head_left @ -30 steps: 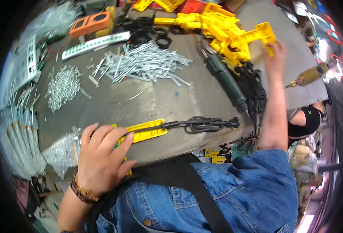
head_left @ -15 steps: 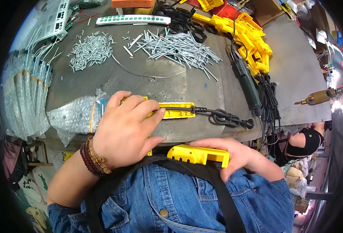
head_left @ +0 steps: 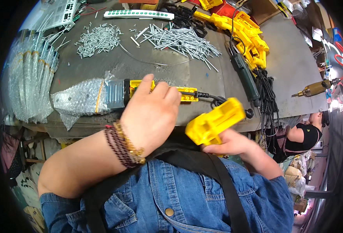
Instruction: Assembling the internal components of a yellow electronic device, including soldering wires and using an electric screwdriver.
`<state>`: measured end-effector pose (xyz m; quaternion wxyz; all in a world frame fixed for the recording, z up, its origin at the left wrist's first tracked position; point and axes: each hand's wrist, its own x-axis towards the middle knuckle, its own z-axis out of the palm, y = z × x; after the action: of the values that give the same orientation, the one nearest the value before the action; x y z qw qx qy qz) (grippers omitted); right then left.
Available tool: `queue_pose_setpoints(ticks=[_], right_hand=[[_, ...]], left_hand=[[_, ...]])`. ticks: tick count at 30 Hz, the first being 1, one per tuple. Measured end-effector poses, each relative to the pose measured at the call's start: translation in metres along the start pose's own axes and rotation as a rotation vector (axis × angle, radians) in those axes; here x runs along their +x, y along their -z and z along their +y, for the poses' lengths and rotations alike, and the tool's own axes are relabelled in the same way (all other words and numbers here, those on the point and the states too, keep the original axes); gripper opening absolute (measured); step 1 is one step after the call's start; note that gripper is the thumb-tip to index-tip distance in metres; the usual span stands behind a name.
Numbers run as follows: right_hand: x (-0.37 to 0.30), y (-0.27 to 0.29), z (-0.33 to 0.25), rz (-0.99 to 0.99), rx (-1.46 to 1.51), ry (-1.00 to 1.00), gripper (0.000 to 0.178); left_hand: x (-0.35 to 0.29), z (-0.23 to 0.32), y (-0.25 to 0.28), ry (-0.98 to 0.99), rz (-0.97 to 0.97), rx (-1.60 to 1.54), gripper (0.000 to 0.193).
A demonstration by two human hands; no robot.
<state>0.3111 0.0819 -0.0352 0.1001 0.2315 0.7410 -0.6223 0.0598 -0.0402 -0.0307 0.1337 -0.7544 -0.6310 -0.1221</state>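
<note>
My left hand (head_left: 152,112) lies over an open yellow handle half (head_left: 188,95) on the bench, fingers curled down onto it and hiding much of its inside. A black power cord (head_left: 204,95) runs out of its right end. To the left the handle joins a black collar and a tool body (head_left: 115,94) wrapped in bubble wrap with an orange band. Raised off the bench nearer me, a matching yellow handle shell (head_left: 214,121) sits in my right hand (head_left: 237,144), tilted with its hollow side showing. The right thumb presses its lower edge.
Short screws (head_left: 98,40) and long screws (head_left: 181,42) lie in piles behind. Wrapped tools (head_left: 29,85) stack at left. Yellow shells (head_left: 249,39), a dark green power screwdriver (head_left: 246,83) and coiled cords (head_left: 266,93) are at right. A brass-coloured driver (head_left: 313,88) and another person (head_left: 305,136) are farther right.
The right hand has lifted the yellow shell up from near my lap and tilted it toward the bench. My left hand has shifted right along the handle half, uncovering the black collar.
</note>
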Motion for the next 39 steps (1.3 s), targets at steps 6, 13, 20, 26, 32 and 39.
queue_pose_setpoints(ticks=[6, 13, 20, 26, 32, 39], right_hand=[[0.034, 0.012, -0.044, 0.582, -0.159, 0.088, 0.030], [0.064, 0.029, -0.045, 0.610, -0.448, 0.131, 0.041], [0.063, 0.039, -0.051, 0.500, -0.114, 0.297, 0.037], [0.099, 0.008, -0.033, 0.708, -0.002, 0.714, 0.056], [0.114, -0.006, -0.034, 0.647, -0.373, 0.742, 0.042], [0.114, 0.000, -0.037, 0.532, -1.106, 0.673, 0.062]], left_hand=[[0.002, 0.011, -0.010, 0.050, 0.024, 0.053, 0.039], [0.001, 0.011, -0.009, 0.072, 0.041, -0.028, 0.043], [0.002, 0.009, -0.010, 0.088, -0.014, -0.112, 0.049], [0.000, 0.004, -0.009, 0.102, -0.023, -0.137, 0.050], [-0.012, 0.006, 0.009, 0.134, -0.012, -0.255, 0.038], [-0.066, -0.048, 0.077, -0.016, 0.026, -0.779, 0.055]])
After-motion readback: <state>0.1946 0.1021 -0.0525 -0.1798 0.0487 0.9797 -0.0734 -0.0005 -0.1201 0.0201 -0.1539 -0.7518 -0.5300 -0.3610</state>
